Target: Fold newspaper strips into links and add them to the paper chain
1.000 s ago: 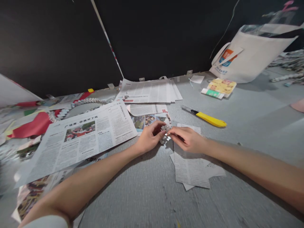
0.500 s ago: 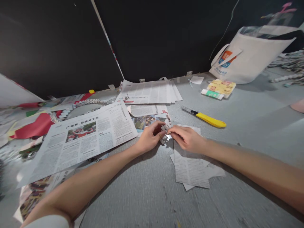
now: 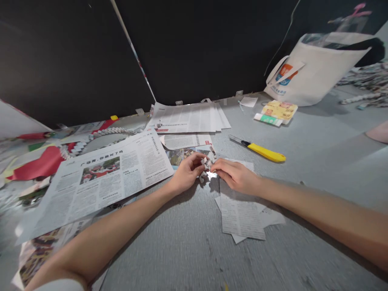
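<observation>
My left hand [image 3: 185, 174] and my right hand [image 3: 234, 175] meet over the grey table [image 3: 194, 250], fingertips pinched on a small folded newspaper piece [image 3: 207, 166] held between them. Both hands are closed on it, just above the table top. Under my right wrist lies a small stack of cut newspaper slips [image 3: 241, 212]. Left of my left hand a large open newspaper sheet [image 3: 103, 178] is spread out.
A yellow utility knife [image 3: 260, 150] lies beyond my right hand. A stack of newspaper pages [image 3: 188, 118] sits at the back by the dark wall. A white tote bag [image 3: 318, 68] and small cards [image 3: 277, 112] are at back right. Red paper and a folded paper chain [image 3: 91, 139] lie at left.
Both hands keep working the small folded piece in place. The view has shifted slightly; nothing else has moved.
</observation>
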Tool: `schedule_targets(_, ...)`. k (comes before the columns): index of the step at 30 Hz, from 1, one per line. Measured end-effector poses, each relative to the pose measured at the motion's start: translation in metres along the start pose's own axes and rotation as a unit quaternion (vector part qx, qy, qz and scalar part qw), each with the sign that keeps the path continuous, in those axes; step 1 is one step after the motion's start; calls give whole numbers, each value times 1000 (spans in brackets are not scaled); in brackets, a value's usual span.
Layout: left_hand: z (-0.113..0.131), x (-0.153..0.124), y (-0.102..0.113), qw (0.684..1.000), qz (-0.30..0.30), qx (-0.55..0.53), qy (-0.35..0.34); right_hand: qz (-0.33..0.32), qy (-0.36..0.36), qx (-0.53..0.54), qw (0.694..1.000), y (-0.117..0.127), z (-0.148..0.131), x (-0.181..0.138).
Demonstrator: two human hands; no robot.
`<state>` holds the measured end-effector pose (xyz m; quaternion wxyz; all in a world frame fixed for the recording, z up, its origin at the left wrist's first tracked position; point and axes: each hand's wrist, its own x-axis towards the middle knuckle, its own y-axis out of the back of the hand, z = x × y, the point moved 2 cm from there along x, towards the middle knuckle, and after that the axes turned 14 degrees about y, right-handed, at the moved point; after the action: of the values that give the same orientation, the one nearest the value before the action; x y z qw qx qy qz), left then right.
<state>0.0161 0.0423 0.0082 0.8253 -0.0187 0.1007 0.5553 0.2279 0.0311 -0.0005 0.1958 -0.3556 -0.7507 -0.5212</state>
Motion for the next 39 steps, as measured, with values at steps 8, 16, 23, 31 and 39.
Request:
schedule_targets(8,-2,0,1,1000,-1,-16,8,14,-15,-6,1000,2,-5,2)
schedule_targets(16,-4,1,0,1000,-6,-12,-4,24,-11,-11,1000,3,-6,0)
schedule_targets(23,-4,0,0,1000,-1,2,0,21,-2,-14,1000,3,-8,1)
schedule_targets(31,-3,0,1,1000,-1,5,-1,22,8,-32,999,2,-7,0)
schedule_targets(39,-5,0,0,1000,1,1,3,22,11,-32,999,1,-7,1)
